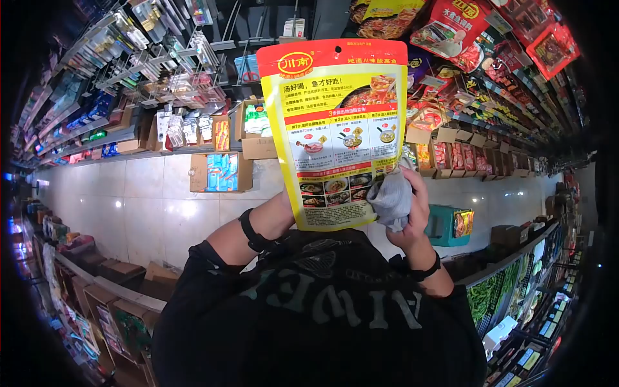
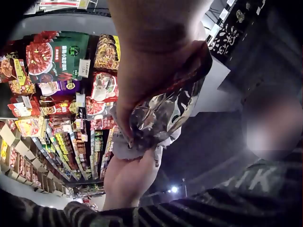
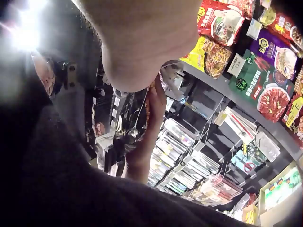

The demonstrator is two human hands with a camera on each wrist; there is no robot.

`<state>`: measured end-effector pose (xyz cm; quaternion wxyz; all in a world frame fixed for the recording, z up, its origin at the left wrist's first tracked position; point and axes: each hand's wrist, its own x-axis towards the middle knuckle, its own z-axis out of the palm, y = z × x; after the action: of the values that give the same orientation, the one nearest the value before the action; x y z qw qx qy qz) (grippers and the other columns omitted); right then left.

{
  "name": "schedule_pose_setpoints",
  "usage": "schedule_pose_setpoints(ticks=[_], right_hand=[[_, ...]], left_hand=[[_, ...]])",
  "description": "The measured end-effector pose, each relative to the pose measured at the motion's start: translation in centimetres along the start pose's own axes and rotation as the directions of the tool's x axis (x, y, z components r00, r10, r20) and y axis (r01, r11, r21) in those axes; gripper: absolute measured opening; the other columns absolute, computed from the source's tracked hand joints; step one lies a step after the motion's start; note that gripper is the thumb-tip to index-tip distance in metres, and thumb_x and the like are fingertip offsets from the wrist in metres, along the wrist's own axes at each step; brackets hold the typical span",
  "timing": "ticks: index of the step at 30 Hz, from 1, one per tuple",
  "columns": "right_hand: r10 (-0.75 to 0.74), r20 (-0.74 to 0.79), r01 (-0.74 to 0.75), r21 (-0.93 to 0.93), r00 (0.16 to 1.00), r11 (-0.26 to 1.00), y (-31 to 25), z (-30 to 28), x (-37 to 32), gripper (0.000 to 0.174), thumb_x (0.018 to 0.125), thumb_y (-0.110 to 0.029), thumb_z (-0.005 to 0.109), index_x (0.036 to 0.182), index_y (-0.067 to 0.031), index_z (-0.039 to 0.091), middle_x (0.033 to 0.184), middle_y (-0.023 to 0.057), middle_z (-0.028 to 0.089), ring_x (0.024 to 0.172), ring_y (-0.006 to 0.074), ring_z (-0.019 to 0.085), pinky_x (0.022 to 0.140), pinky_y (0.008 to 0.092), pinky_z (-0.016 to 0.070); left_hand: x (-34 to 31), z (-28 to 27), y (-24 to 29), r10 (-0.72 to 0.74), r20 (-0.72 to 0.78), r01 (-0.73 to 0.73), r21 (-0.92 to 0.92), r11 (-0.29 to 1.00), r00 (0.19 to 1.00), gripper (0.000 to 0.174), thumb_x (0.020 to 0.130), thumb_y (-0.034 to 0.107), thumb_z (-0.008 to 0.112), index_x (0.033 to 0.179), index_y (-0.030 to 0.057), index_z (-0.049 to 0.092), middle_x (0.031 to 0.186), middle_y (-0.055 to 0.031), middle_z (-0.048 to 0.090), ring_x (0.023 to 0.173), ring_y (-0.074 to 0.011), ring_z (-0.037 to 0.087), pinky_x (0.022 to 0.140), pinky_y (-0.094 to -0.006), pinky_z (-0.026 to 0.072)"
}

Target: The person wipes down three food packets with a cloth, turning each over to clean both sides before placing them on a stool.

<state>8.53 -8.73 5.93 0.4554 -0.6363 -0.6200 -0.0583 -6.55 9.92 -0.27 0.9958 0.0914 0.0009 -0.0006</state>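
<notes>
In the head view a yellow seasoning packet (image 1: 342, 138) with a red top band is held upright in front of the chest, its printed face toward the camera. My left hand (image 1: 284, 205) grips its lower left side, with the fingers mostly hidden behind it. On the lower right, my right hand (image 1: 416, 203) holds a crumpled grey cloth (image 1: 392, 197) against the packet's edge. The left wrist view has the packet's shiny foil (image 2: 163, 111) between both hands, the cloth (image 2: 125, 149) bunched above the right palm (image 2: 130, 179).
Shelves with hanging seasoning bags (image 1: 445, 29) stand ahead on the right. Several open cartons line the shelf foot, and one carton (image 1: 222, 173) of blue packets sits on the tiled floor. A teal basket (image 1: 445, 226) stands close by my right arm, near green vegetables (image 1: 483, 300).
</notes>
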Motion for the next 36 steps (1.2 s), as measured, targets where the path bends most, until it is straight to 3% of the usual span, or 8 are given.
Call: schedule_pose_setpoints(ticks=[6,9,15,18,25,29,32,36], right_hand=[[0.073,-0.006,-0.073,-0.024,0.997,0.997,-0.3,-1.0,-1.9,0.043,0.074,-0.009,0.083,0.110,0.0048,0.065,0.132,0.0262,0.054,0.115,0.0414,0.059,0.097,0.0446,0.0486],[0.112,-0.015,-0.112,-0.006,0.994,0.994,-0.8,-0.8,-1.6,0.044,0.074,-0.010,0.084,0.111,0.0042,0.065,0.133,0.0260,0.054,0.116,0.0410,0.059,0.097,0.0445,0.0486],[0.077,-0.004,-0.077,-0.042,0.997,0.996,-0.1,-1.8,-2.1,0.044,0.074,-0.011,0.083,0.111,0.0039,0.065,0.132,0.0258,0.054,0.116,0.0411,0.058,0.098,0.0454,0.0483],[0.024,-0.008,-0.024,-0.092,1.000,0.995,0.8,-2.5,-2.5,0.032,0.084,-0.010,0.073,0.110,0.0076,0.066,0.129,0.0295,0.056,0.111,0.0385,0.063,0.096,0.0431,0.0494],[-0.045,-0.063,0.044,-0.008,0.997,0.999,3.4,-3.6,-3.2,0.035,0.081,-0.014,0.077,0.108,0.0053,0.067,0.128,0.0296,0.056,0.109,0.0408,0.062,0.094,0.0450,0.0496],[-0.035,-0.048,0.038,0.058,0.998,0.998,6.4,-5.4,-3.3,0.040,0.075,-0.016,0.081,0.106,0.0034,0.067,0.128,0.0283,0.057,0.110,0.0448,0.060,0.094,0.0489,0.0486],[-0.054,-0.030,0.056,0.079,0.998,0.995,4.2,-5.1,-4.5,0.040,0.075,-0.019,0.081,0.105,0.0032,0.068,0.127,0.0278,0.058,0.110,0.0446,0.060,0.095,0.0489,0.0486],[-0.085,-0.019,0.086,0.073,0.996,0.994,4.8,-5.4,-4.4,0.042,0.074,-0.023,0.082,0.105,0.0027,0.070,0.126,0.0278,0.059,0.111,0.0438,0.060,0.096,0.0491,0.0484]], left_hand=[[0.1,1.6,-1.7,0.011,-0.043,-0.004,0.174,0.985,0.999,0.058,0.105,0.046,0.040,0.147,0.0062,0.046,0.141,-0.0137,0.058,0.118,-0.0245,0.064,0.099,-0.0382,0.0520],[-0.1,4.7,-0.7,-0.040,-0.281,0.126,0.295,0.947,0.959,0.070,0.100,0.054,0.048,0.149,0.0038,0.043,0.144,-0.0178,0.054,0.122,-0.0282,0.061,0.102,-0.0444,0.0503],[0.9,1.0,-2.2,-0.072,-0.079,0.081,0.122,0.989,0.994,0.067,0.101,0.052,0.047,0.147,0.0046,0.045,0.142,-0.0163,0.056,0.120,-0.0276,0.062,0.100,-0.0426,0.0515],[1.4,0.0,-2.8,-0.090,-0.022,0.090,0.045,0.995,0.996,0.064,0.102,0.051,0.046,0.146,0.0050,0.046,0.141,-0.0155,0.057,0.119,-0.0270,0.063,0.099,-0.0413,0.0522],[3.4,1.2,-4.0,-0.022,0.006,0.022,0.047,0.999,1.000,0.067,0.101,0.052,0.047,0.147,0.0038,0.045,0.142,-0.0165,0.055,0.121,-0.0279,0.061,0.100,-0.0418,0.0517],[5.7,2.7,-5.3,0.034,-0.123,-0.012,0.174,0.985,0.992,0.068,0.100,0.052,0.049,0.146,0.0033,0.045,0.141,-0.0175,0.056,0.119,-0.0284,0.062,0.097,-0.0409,0.0529],[3.2,0.8,-6.9,0.024,-0.001,-0.024,-0.048,0.999,1.000,0.067,0.100,0.053,0.048,0.145,0.0028,0.047,0.139,-0.0182,0.057,0.116,-0.0282,0.063,0.094,-0.0408,0.0549],[3.1,1.1,-6.8,0.029,0.025,-0.030,0.045,0.999,0.999,0.072,0.099,0.055,0.049,0.149,0.0048,0.042,0.145,-0.0167,0.053,0.123,-0.0295,0.060,0.100,-0.0443,0.0516]])
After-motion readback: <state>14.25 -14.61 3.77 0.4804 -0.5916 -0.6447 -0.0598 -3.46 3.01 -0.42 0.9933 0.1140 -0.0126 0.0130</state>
